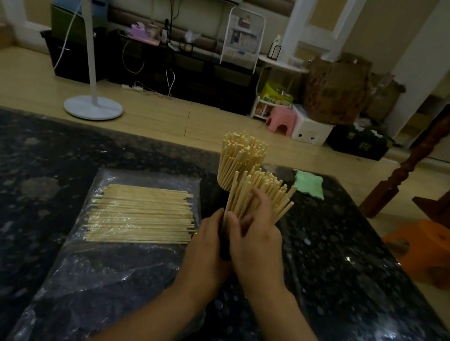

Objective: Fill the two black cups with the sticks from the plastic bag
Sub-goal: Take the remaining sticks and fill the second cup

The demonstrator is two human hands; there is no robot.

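Pale tan sticks (pixel 141 214) show through the clear, glossy plastic bag (pixel 104 266) on a bench (pixel 14 168) of black stone, speckled grey and white. Beyond the bag, more pale sticks fan above a black cup (pixel 224 250). Farther right, a mint-green cloth (pixel 309 184), then an orange stool (pixel 433 251).

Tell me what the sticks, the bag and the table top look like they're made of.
Sticks: pale, matte, straight and thin, probably bamboo or wood. Bag: clear, crinkled film with glare, looks like thin plastic. Table top: dark, speckled and glossy, probably polished granite or an imitation.
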